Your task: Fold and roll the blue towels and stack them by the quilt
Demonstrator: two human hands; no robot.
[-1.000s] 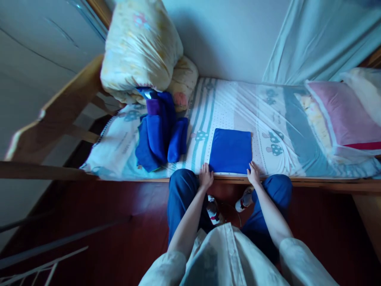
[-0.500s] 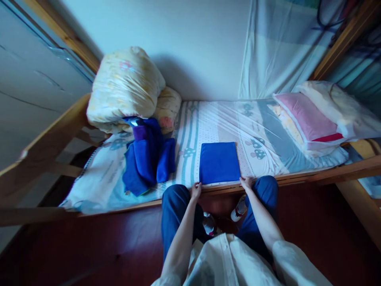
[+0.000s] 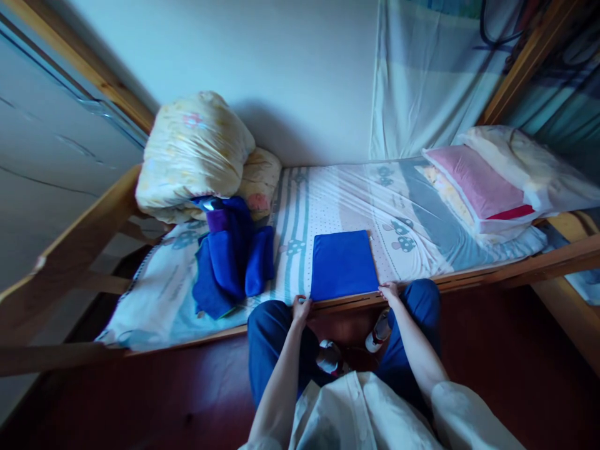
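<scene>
- Folded blue towel point(image 3: 344, 264) lies flat on the bed sheet point(image 3: 412, 206), a neat rectangle, near edge right at the wooden bed rail point(image 3: 469, 278).
- Left hand point(image 3: 300, 309) at the towel's near-left corner, fingertips touching the edge; fingers too small to tell whether they pinch the cloth or just rest on it.
- Right hand point(image 3: 389, 292) at the near-right corner, same contact; grip state cannot be told either.
- Both forearms bare, white sleeves at the bottom of the view, knees in dark blue trousers point(image 3: 272, 331) against the rail.
- Pile of unfolded blue towels point(image 3: 232, 259) left of the folded one, apart from it, on the same sheet.
- Bundled yellow quilt point(image 3: 194, 150) behind that pile, against the wall at the left end of the bed.
- Pink pillow point(image 3: 475, 184) at the right end, on a pale one.
- Light curtain point(image 3: 422, 75) hangs at the wall behind the bed.
- Dark red floor point(image 3: 140, 400) below the rail; feet in socks between the knees.
</scene>
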